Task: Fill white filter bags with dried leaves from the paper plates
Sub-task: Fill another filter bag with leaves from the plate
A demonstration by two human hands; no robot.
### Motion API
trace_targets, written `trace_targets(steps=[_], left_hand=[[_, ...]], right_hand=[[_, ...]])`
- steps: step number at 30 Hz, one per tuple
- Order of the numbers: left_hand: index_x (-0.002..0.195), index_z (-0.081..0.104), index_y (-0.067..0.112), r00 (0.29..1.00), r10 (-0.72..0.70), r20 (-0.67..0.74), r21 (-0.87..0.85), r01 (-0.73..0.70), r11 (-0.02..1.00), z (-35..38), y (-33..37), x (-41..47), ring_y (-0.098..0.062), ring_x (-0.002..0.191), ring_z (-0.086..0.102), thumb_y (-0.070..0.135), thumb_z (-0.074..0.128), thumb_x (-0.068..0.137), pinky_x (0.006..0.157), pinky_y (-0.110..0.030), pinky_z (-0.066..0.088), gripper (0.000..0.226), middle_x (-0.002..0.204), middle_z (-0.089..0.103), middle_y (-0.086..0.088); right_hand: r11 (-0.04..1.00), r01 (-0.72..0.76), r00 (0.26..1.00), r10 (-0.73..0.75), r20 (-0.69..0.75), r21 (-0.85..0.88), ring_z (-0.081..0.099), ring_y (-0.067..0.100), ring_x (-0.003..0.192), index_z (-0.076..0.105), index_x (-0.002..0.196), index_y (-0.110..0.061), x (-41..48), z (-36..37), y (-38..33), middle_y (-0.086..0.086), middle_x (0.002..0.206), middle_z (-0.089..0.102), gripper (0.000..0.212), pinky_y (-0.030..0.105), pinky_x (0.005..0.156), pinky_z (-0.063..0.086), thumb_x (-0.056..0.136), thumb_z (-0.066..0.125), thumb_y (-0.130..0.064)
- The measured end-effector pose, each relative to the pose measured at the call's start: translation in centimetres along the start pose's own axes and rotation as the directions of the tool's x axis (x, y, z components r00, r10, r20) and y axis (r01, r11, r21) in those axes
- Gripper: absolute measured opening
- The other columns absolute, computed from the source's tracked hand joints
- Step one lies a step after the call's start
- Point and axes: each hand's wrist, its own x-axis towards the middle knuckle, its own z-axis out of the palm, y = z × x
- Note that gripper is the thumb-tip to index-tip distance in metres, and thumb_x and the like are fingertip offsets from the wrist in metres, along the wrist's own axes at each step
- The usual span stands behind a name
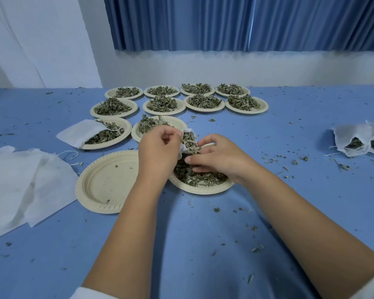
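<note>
dried leaves (201,178) already speckle the worktop (203,244), and more could scatter from here. just above the leaf plate (203,190) the filter bag (187,141) hangs, its mouth pinched in the left hand (158,147), a narrow grip; one slip and it dumps. right hand (216,157), grip wide, flat fingers on the plate's leaves, may push them past the opening.

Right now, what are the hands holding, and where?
The left hand pinches a white filter bag by the edge of its open mouth. The right hand holds nothing; its fingers rest on the dried leaves.
</note>
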Motion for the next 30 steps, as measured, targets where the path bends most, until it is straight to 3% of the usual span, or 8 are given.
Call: trace_targets(steps=[3,6,8,13,20,23,26,30], left_hand=[[0.087,0.07,0.02,1.0,0.0,-0.002,0.011,0.0,1.0,-0.1,-0.1,0.1,0.006,0.066,0.057,0.02,0.066,0.091,0.062,-0.007,0.044,0.005,0.079,0.067,0.01],[0.086,0.069,0.021,1.0,0.006,-0.003,0.026,-0.006,1.0,-0.2,-0.1,0.1,0.005,0.065,0.057,0.021,0.066,0.091,0.061,-0.008,0.043,0.006,0.078,0.066,0.01],[0.085,0.069,0.023,1.0,0.02,0.007,0.044,-0.021,0.999,-0.2,0.0,0.0,0.007,0.066,0.056,0.02,0.066,0.091,0.06,-0.006,0.042,0.007,0.078,0.066,0.012],[0.08,0.067,0.028,0.999,0.032,0.034,0.07,-0.035,0.997,-0.2,0.1,-0.1,0.01,0.068,0.056,0.022,0.066,0.091,0.062,-0.003,0.041,0.012,0.08,0.066,0.013],[0.083,0.07,0.025,0.995,0.038,0.093,0.062,-0.044,0.997,-0.1,0.5,-0.4,0.001,0.077,0.061,0.022,0.067,0.091,0.069,-0.009,0.045,0.009,0.082,0.068,0.011],[0.085,0.071,0.023,0.994,0.027,0.11,0.033,-0.031,0.999,-0.1,0.8,-0.6,-0.005,0.082,0.064,0.022,0.067,0.091,0.073,-0.017,0.048,0.007,0.083,0.069,0.009],[0.087,0.072,0.02,0.988,0.036,0.151,0.049,-0.044,0.998,0.0,1.2,-0.8,-0.006,0.082,0.065,0.022,0.067,0.091,0.072,-0.018,0.05,0.007,0.085,0.07,0.008],[0.086,0.07,0.02,0.987,0.032,0.16,0.06,-0.042,0.997,0.1,1.3,-0.9,-0.005,0.08,0.063,0.02,0.065,0.092,0.07,-0.016,0.049,0.008,0.084,0.069,0.009]], right_hand=[[0.996,0.082,0.994,-0.08,-0.074,0.029,0.072,0.016,0.061,0.057,0.096,-0.011,0.1,-0.1,-0.2,0.011,0.092,0.066,0.033,0.027,0.072,0.058,0.076,0.081,-0.001],[0.988,0.151,0.982,-0.155,-0.105,-0.046,0.074,0.019,0.076,0.067,0.092,-0.014,0.0,-0.6,-0.4,0.009,0.09,0.072,0.027,0.041,0.089,0.057,0.073,0.084,-0.006],[0.977,0.196,0.976,-0.203,-0.083,-0.085,0.074,0.019,0.084,0.074,0.092,-0.02,-0.2,-0.6,-0.5,0.006,0.091,0.075,0.024,0.035,0.087,0.058,0.072,0.085,-0.012],[0.973,0.223,0.972,-0.217,-0.093,0.055,0.074,0.012,0.085,0.076,0.091,-0.021,-0.2,-0.5,-0.5,0.002,0.089,0.077,0.021,0.017,0.076,0.057,0.089,0.065,-0.003],[0.94,0.316,0.935,-0.284,-0.215,0.133,0.072,0.017,0.072,0.068,0.09,-0.014,-0.2,0.0,-0.2,0.008,0.078,0.071,0.019,0.019,0.066,0.056,0.08,0.076,0.001],[0.938,0.344,0.906,-0.32,-0.278,0.038,0.065,0.008,0.057,0.064,0.082,-0.013,0.0,0.2,0.1,0.0,0.068,0.068,0.021,0.019,0.056,0.054,0.076,0.082,-0.005],[0.922,0.374,0.891,-0.388,-0.234,-0.102,0.06,0.004,0.052,0.07,0.073,-0.019,0.0,0.5,0.4,-0.005,0.063,0.07,0.016,0.016,0.051,0.048,0.077,0.082,-0.009],[0.933,0.359,0.918,-0.36,-0.169,-0.038,0.069,0.005,0.062,0.075,0.075,-0.024,0.1,0.2,0.3,-0.004,0.073,0.075,0.019,0.014,0.06,0.051,0.083,0.075,-0.007]])
